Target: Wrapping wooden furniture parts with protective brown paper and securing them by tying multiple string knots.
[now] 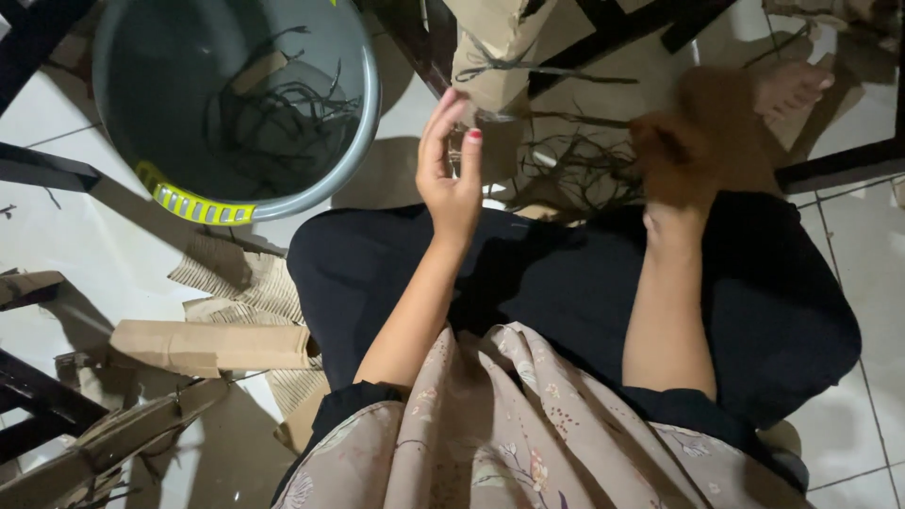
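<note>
Tiled floor: hands pinch a dark strip.

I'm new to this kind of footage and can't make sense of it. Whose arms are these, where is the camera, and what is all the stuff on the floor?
There is no machine here: the one picture comes from a camera worn on a person's head, looking straight down. You see their own lap, in dark trousers and a flowered cloth, and both bare arms reaching forward. The left hand is raised with its fingers loosely curled; whether it pinches anything I cannot tell. The right hand is blurred and lies over a tangle of dark strands on the tiled floor; its grip is unclear too. A bare foot shows beyond it. Upper left stands a grey bucket with more strands inside. Pieces of cardboard lie at the lower left, and another piece hangs near the top, by the left hand.
</note>
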